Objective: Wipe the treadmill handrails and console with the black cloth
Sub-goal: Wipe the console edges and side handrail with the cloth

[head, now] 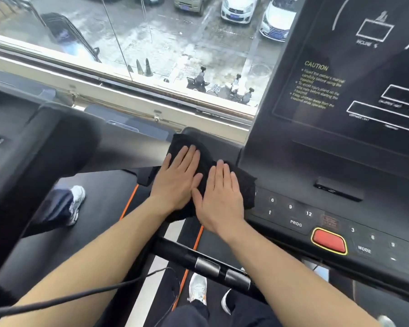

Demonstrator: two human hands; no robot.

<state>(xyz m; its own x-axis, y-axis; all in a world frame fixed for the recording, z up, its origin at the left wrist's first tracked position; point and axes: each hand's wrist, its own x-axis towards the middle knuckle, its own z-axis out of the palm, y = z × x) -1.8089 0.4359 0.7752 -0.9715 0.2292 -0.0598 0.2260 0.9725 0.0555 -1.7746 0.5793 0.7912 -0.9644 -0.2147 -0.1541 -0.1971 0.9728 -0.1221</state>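
The black cloth (243,185) lies spread on the left end of the treadmill console (354,166), beside the display panel. My left hand (177,178) lies flat on the cloth's left part with straight fingers. Beside it, my right hand (220,194) presses flat on the cloth's right part, fingers straight and together. Both hands cover most of the cloth. A black handrail (206,263) with metal sensor plates runs across below my forearms.
The console has number keys, a red stop button (328,241) and a tall display with a CAUTION label. A neighbouring treadmill (57,147) stands at left with another person's leg and shoe on it. A window (151,43) faces a car park. A cable (80,296) crosses my left arm.
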